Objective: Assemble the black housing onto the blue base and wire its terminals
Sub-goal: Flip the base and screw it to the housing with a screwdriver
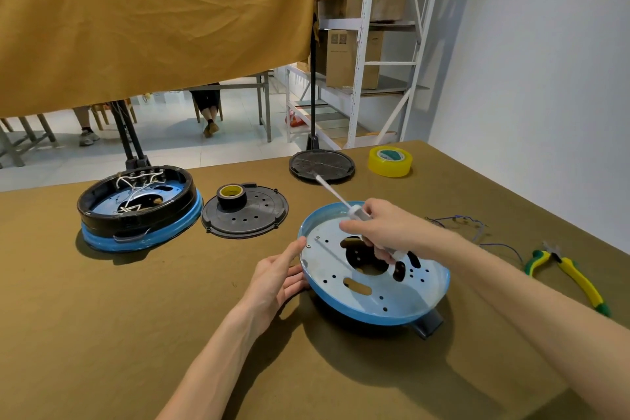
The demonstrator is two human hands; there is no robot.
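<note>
Head view, looking down on an olive-covered bench [102, 334]. Centre right: the blue base [375, 303], a shallow dish with a perforated metal floor, lies open side up, its dark handle stub at the lower right. The left hand [276, 280] rests fingers extended against the base's left rim, steadying it. The right hand [385, 232] is closed round a white-handled tool [335, 196], apparently a screwdriver; its working end, hidden by the hand, points down toward the central cut-out.

Left of centre: a second blue base already carrying a black housing [136, 201] with white wires inside. Middle: a black perforated plate [259, 218] bearing a dark tape roll [231, 196]. Upper centre: a black disc [322, 164]; beside it, a yellow tape roll [390, 160]. Right edge: loose thin wires [477, 228] and yellow-green pliers [572, 276].

Handling, as judged: the base looks rigid and fairly light, with a smooth enamelled outside likely to slide on cloth. Grip by the rim or the stub, and beware sharp edges at the stamped openings.
</note>
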